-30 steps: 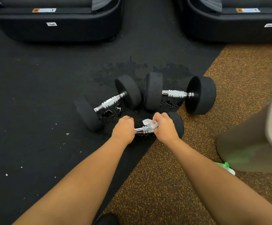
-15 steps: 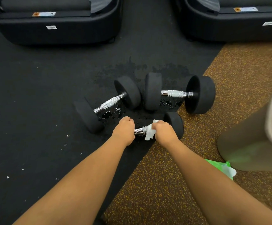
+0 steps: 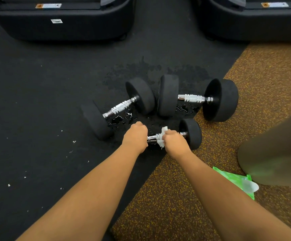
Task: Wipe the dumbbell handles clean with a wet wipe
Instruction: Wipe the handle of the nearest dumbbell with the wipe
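Note:
Three black dumbbells with chrome handles lie on the floor. The nearest small dumbbell [image 3: 191, 133] is between my hands. My left hand [image 3: 136, 137] grips its left end, hiding that weight. My right hand [image 3: 175, 142] holds a white wet wipe [image 3: 162, 138] wrapped round the chrome handle [image 3: 152, 137]. A second dumbbell [image 3: 118, 107] lies tilted to the upper left. The third dumbbell [image 3: 193, 98] lies level to the upper right.
Water drops and a wet patch [image 3: 123, 119] lie on the black mat under the dumbbells. A green wipe packet [image 3: 236, 180] sits on the brown speckled floor at the right, beside a beige bin [image 3: 276, 153]. Two black machine bases [image 3: 63, 26] stand at the back.
My right hand with the wipe has slid left along the handle, from the right weight toward the middle, and more of the green packet shows. My left hand stays put.

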### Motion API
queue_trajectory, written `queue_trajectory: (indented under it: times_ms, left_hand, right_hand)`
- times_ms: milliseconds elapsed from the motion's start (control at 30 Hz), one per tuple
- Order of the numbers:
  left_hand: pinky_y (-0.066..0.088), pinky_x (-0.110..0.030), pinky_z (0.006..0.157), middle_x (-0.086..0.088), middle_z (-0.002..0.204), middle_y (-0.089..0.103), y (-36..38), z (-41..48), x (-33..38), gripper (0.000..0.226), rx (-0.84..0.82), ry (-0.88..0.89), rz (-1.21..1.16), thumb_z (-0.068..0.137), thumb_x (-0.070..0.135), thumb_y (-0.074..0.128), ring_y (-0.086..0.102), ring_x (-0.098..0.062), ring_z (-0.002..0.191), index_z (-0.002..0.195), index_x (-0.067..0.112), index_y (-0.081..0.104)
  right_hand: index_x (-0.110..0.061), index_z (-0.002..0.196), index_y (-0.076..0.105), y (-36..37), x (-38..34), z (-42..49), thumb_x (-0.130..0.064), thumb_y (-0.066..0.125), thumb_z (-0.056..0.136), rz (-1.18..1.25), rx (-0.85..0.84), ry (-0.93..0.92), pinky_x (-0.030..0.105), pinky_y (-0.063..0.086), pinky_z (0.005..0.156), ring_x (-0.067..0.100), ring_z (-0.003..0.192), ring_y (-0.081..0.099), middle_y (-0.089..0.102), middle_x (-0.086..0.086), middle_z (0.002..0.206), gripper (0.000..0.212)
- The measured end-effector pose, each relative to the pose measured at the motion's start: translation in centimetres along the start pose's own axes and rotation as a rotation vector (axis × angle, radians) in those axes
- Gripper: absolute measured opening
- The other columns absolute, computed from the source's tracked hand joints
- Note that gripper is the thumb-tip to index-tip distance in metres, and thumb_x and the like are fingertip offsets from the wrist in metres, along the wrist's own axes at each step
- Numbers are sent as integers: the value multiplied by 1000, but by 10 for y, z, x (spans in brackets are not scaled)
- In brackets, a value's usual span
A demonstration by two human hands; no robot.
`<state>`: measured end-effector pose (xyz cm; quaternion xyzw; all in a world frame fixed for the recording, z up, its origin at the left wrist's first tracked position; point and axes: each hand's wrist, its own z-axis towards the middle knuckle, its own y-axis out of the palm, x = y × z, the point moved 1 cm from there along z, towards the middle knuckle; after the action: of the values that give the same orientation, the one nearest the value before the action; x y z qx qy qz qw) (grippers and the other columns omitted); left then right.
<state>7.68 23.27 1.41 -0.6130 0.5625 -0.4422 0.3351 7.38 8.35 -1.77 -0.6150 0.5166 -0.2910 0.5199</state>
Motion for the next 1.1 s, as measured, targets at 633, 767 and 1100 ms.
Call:
queue_trajectory:
  times_ms: [633,767,1100]
  left_hand:
    - [48,-39,96,-7,132,46,-1,2,-2,55,7,4,-16,77,20,77,47,-26,122,126,9,54]
    - [48,-38,95,-7,131,46,-1,2,-2,57,9,8,-15,76,21,77,47,-25,121,127,10,53]
    - [49,-38,94,-7,130,47,-1,1,-2,54,17,12,-3,76,22,78,48,-26,120,124,10,55]
  right_hand:
    - [-7,104,59,-3,4,6,4,54,84,71,99,30,35,43,79,26,102,45,56,11,104,24]
    - [-8,107,56,-3,6,6,2,56,84,80,99,-1,34,42,78,25,102,44,55,10,106,26]
    - [-11,113,55,-2,-10,10,-2,61,81,157,118,-39,36,42,80,26,101,45,59,8,104,34]
